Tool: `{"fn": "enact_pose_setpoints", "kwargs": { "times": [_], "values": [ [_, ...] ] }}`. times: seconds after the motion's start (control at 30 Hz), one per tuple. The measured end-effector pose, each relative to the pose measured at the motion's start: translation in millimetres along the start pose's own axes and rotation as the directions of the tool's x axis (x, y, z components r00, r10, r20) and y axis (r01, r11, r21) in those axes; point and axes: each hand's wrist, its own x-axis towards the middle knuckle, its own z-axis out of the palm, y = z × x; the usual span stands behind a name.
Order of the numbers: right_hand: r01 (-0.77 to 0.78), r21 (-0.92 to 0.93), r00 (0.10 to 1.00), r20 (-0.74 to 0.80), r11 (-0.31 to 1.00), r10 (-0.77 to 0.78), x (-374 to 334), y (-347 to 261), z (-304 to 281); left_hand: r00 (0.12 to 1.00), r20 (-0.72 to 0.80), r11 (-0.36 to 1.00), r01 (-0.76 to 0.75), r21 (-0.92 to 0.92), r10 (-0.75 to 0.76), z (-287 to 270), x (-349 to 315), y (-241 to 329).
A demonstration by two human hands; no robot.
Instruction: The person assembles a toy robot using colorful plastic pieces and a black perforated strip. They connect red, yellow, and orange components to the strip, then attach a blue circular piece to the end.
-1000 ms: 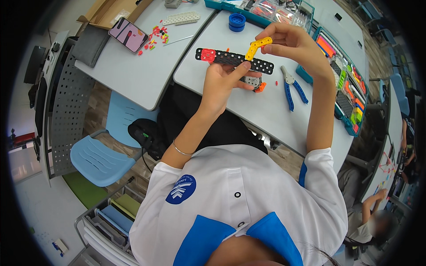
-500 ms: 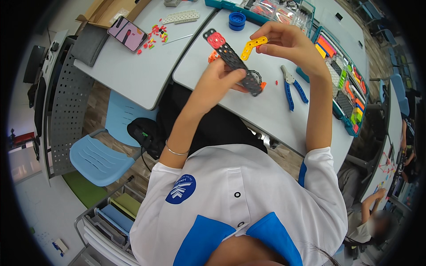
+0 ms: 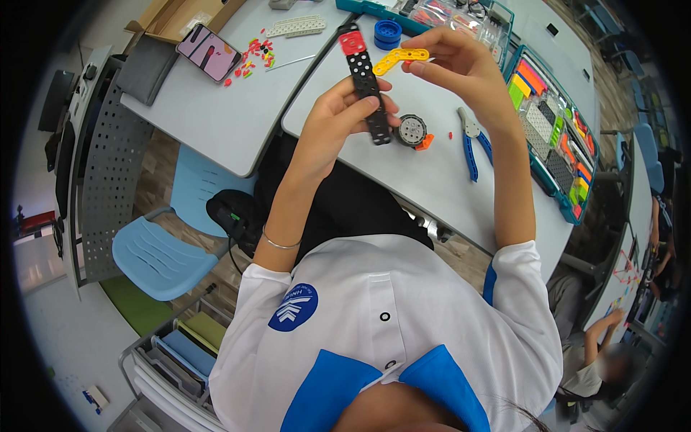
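My left hand (image 3: 338, 119) grips a long black perforated beam (image 3: 365, 83) with a red plate (image 3: 353, 43) near its far end. Between the thumb and fingers of my right hand (image 3: 461, 72) is a bent yellow beam (image 3: 396, 58), its free end close to the black beam's side. Whether the two touch I cannot tell. Just right of my left hand, a grey toothed wheel (image 3: 412, 130) with an orange piece (image 3: 425, 142) shows above the table; what holds it is hidden. Blue-handled pliers (image 3: 469, 144) lie beside my right forearm.
Blue wheel rims (image 3: 387, 34) stand at the table's far side. A teal-edged parts case (image 3: 554, 137) lies to the right. On the left table are a phone (image 3: 209, 52), several small coloured pegs (image 3: 258, 54), a thin metal rod (image 3: 290, 63) and a white perforated plate (image 3: 296, 27).
My left hand has turned the black beam more upright, showing its holes. The yellow beam has moved up and left and swung flatter in my right hand. The toothed wheel is more exposed.
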Motion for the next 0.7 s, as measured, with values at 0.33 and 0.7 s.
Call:
{"fn": "enact_pose_setpoints", "kwargs": {
  "times": [0.33,0.7],
  "values": [
    [0.051,-0.021,0.998,-0.025,0.998,-0.052,4,19,24,0.994,-0.058,0.995,-0.096,-0.001,0.096,16,2,-3],
    [0.072,-0.071,0.997,-0.011,0.995,-0.073,2,21,24,0.975,-0.164,0.988,-0.140,0.059,0.148,4,7,-12]
  ]
}}
